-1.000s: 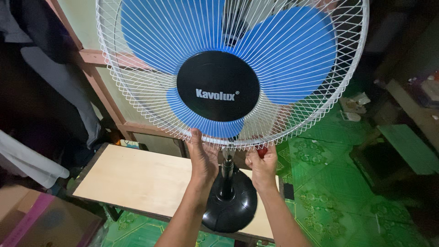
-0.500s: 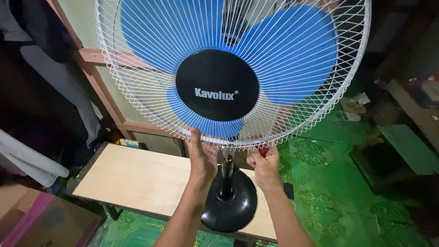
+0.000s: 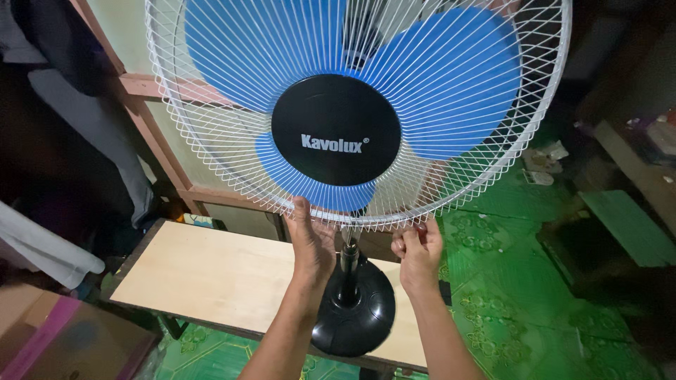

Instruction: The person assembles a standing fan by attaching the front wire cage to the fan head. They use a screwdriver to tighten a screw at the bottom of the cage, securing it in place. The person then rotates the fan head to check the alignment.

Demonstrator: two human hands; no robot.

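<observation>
Lately little shifts: compared w/ a sec ago the right hand (image 3: 419,255) sits a touch lower on the grille rim, fingers curled and pinched shut on the bottom wires, while the left hand (image 3: 311,239) stays flat, fingers straight up, palm pressed to the rim, not closed on anything. So the work looks paused at the guard's lower edge, prob. at a clip there; can't see it. Below the hands, a glossy black round base (image 3: 355,313) stands on a pale plywood tabletop (image 3: 211,271). Farther up, the white wire fan guard (image 3: 211,151) is thin radial ribs, w/ a matte black hub disc (image 3: 336,130) and smooth blue plastic blades (image 3: 451,84) behind. Beyond: green patterned floor (image 3: 521,281).
</observation>
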